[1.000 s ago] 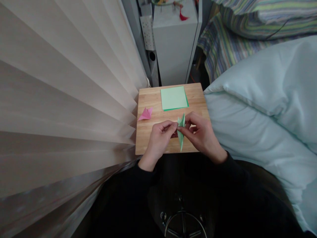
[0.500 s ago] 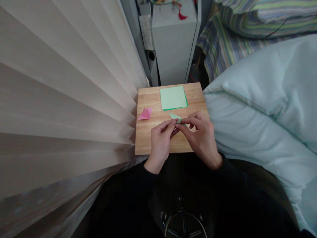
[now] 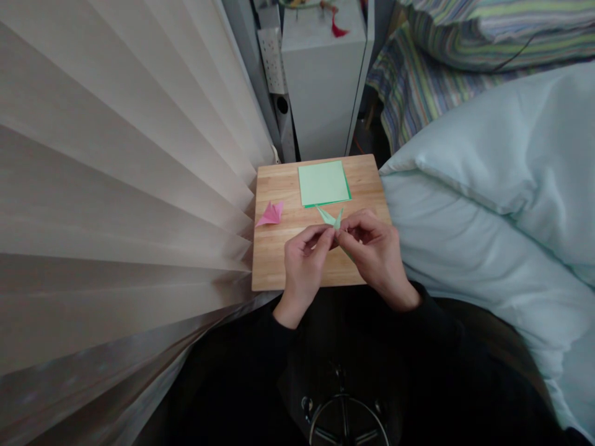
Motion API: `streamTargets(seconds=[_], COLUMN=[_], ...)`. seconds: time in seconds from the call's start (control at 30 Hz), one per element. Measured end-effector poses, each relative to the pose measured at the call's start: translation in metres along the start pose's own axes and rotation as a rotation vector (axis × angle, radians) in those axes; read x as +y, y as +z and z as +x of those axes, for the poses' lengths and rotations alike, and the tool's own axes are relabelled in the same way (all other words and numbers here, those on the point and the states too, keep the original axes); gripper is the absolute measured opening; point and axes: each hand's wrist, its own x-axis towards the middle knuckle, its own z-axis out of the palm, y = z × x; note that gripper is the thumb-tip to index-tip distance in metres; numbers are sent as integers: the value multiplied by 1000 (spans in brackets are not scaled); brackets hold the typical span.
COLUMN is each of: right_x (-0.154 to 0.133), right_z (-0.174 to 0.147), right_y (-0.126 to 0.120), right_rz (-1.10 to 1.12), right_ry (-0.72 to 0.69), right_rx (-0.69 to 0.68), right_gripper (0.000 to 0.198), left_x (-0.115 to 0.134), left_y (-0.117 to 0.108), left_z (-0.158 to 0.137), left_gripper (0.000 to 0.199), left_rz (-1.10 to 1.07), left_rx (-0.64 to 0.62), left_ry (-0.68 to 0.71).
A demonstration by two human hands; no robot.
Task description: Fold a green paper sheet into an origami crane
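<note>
A light green folded paper (image 3: 331, 218) is pinched between my two hands above the wooden board. Two thin pointed ends of it stick up and apart in a V, while its lower part is hidden behind my fingers. My left hand (image 3: 304, 260) is closed, thumb and fingertips pressing the paper from the left. Closed as well, my right hand (image 3: 375, 254) grips it from the right, close to the base of the right point. To the left on the board lies a pink folded paper (image 3: 271, 214) with pointed corners.
Green square sheets (image 3: 324, 183) are stacked at the back of the wooden board (image 3: 274, 266). A pleated curtain (image 3: 139, 204) borders it on the left, a pale blue quilt (image 3: 465, 204) on the right. Behind stands a white cabinet (image 3: 323, 99) beside a power strip (image 3: 273, 62).
A second point of the green paper now stands up on the right, making a V. My right fingers have shifted lower and closer to my left fingertips.
</note>
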Motion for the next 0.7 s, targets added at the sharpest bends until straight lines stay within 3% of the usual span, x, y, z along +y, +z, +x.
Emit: streamTargets(seconds=[0.07, 0.2, 0.37, 0.47, 0.57, 0.7], right_x=[0, 2, 3, 0, -4, -5], right_z=[1, 7, 15, 17, 17, 16], right_y=[1, -2, -14, -18, -20, -19], right_rz=[52, 242, 249, 263, 289, 285], right_ry=[46, 193, 275, 318, 352, 373], right_rx=[-5, 19, -115, -147, -175, -196], right_gripper=[9, 31, 33, 37, 39, 39], left_x=[-2, -4, -1, 2, 3, 4], left_y=[-1, -4, -9, -11, -14, -21], left_z=[2, 6, 11, 13, 15, 20], left_gripper=[22, 21, 15, 13, 23, 18], left_rz=[9, 70, 100, 86, 74, 198], left_rx=[-4, -19, -95, -97, -107, -164], left_ry=[9, 82, 130, 125, 104, 111])
